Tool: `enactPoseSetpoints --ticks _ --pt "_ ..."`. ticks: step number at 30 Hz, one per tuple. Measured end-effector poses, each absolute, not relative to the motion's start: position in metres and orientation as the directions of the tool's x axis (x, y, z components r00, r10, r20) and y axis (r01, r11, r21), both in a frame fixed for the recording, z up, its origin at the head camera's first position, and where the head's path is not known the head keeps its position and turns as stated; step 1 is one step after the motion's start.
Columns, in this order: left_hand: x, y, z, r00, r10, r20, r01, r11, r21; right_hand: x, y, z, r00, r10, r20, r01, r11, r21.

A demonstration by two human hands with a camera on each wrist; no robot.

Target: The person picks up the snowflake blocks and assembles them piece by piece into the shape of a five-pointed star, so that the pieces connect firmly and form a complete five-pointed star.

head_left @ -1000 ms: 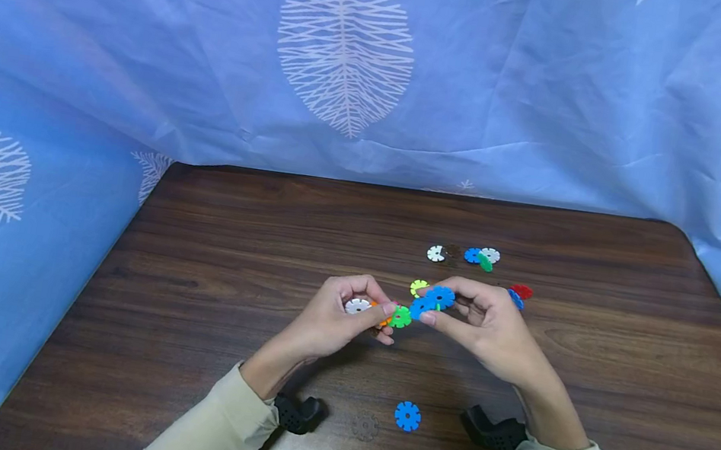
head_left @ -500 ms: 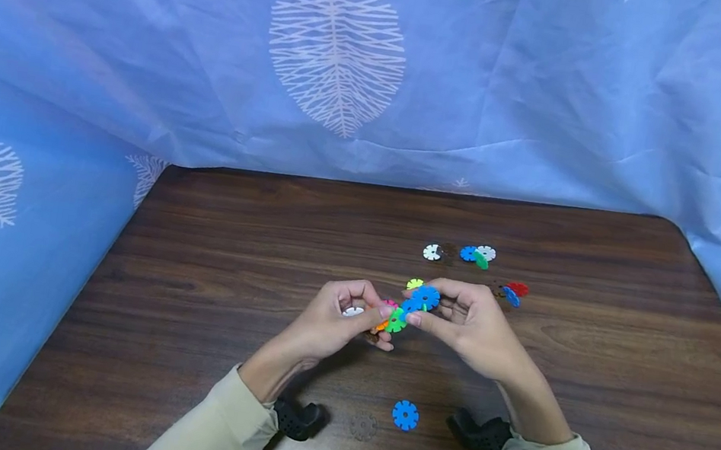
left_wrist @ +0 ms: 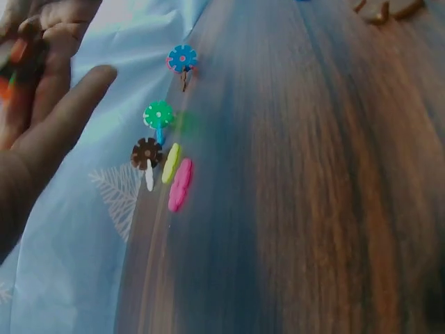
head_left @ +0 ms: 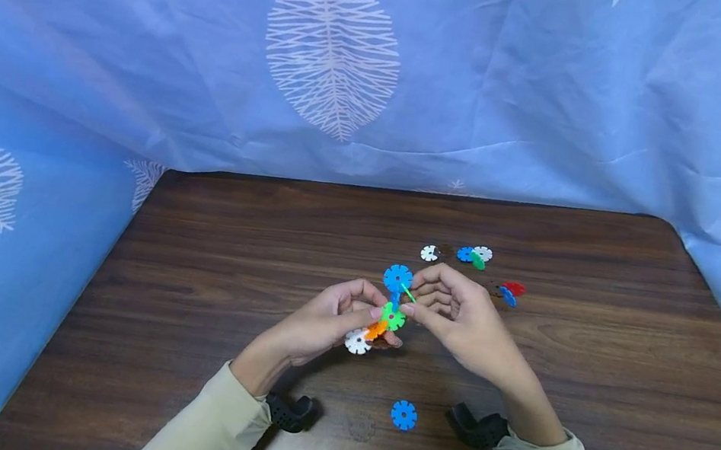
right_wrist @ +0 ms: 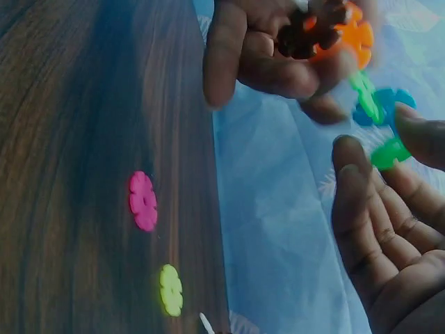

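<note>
My left hand [head_left: 326, 320] pinches a joined chain of notched plastic discs above the table. At its lower end is a white disc [head_left: 358, 341], then an orange disc [head_left: 376, 330] and a brown disc [right_wrist: 313, 35]. A green disc [head_left: 393, 317] lies by the left thumb, and blue discs [head_left: 397, 278] rise above it. Another green disc [right_wrist: 391, 153], almost edge-on in the head view, joins the blue end. My right hand [head_left: 468, 321] has its thumb and index finger on either side of this end; whether they grip it is unclear.
A loose blue disc [head_left: 404, 415] lies near the front, beside a clear disc [head_left: 363, 427]. At the back are joined discs, among them white [head_left: 429, 253], green [head_left: 478, 261] and red [head_left: 514, 288]. Pink [left_wrist: 181, 184] and yellow [left_wrist: 171, 163] discs lie singly on the table.
The blue discs, held apart in my right hand a second ago, now meet the left hand's green disc. The chain has turned so its blue end points up and the white disc hangs lower.
</note>
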State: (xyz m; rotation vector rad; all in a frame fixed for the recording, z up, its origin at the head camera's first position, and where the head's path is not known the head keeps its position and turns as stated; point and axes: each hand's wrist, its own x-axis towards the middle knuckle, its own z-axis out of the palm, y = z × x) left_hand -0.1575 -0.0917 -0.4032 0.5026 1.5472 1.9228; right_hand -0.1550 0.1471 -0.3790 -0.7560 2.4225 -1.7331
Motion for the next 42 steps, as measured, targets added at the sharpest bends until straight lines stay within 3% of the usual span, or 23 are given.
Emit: enactPoseSetpoints --ticks 4,9,12,15,21,25,29,34,37,42 --pt "-0.157 -0.094 -0.402 -0.724 0.686 -0.068 -0.232 -0.15 0.961 -0.156 0.135 -0.383 -0.85 -0.429 0.306 -0.467 0.345 -0.814" --pt "-0.16 -0.095 -0.405 -0.797 0.599 -0.073 -0.154 -0.085 0.984 -0.162 0.125 -0.387 -0.793 -0.483 0.372 -0.575 0.39 -0.719" --pt "-0.162 -0.099 -0.405 -0.835 0.541 -0.098 -0.133 -0.025 0.991 -0.172 0.132 -0.391 -0.808 -0.528 0.26 -0.499 0.38 -0.779" --pt "-0.165 -0.103 -0.405 -0.84 0.528 -0.124 -0.159 -0.02 0.987 -0.183 0.137 -0.399 -0.834 -0.546 0.076 -0.389 0.486 -0.783" --pt "-0.165 -0.107 -0.406 -0.822 0.556 -0.123 -0.22 -0.112 0.969 -0.192 0.118 -0.419 -0.833 -0.535 -0.142 -0.394 0.752 -0.528" --pt "-0.164 -0.105 -0.406 -0.805 0.587 -0.085 -0.235 -0.185 0.954 -0.193 0.115 -0.424 -0.857 -0.488 -0.167 -0.354 0.792 -0.498" --pt "-0.164 -0.103 -0.406 -0.807 0.587 -0.067 -0.227 -0.204 0.952 -0.189 0.125 -0.421 -0.879 -0.464 -0.108 -0.297 0.712 -0.636" --pt "-0.165 -0.103 -0.406 -0.843 0.532 -0.075 -0.181 -0.149 0.972 -0.172 0.137 -0.402 -0.899 -0.424 0.108 -0.286 0.383 -0.878" --pt "-0.165 -0.104 -0.405 -0.854 0.517 -0.062 -0.158 -0.143 0.977 -0.163 0.137 -0.39 -0.889 -0.429 0.162 -0.296 0.268 -0.917" --pt "-0.165 -0.104 -0.405 -0.846 0.531 -0.042 -0.16 -0.178 0.971 -0.159 0.135 -0.384 -0.885 -0.431 0.178 -0.316 0.273 -0.909"
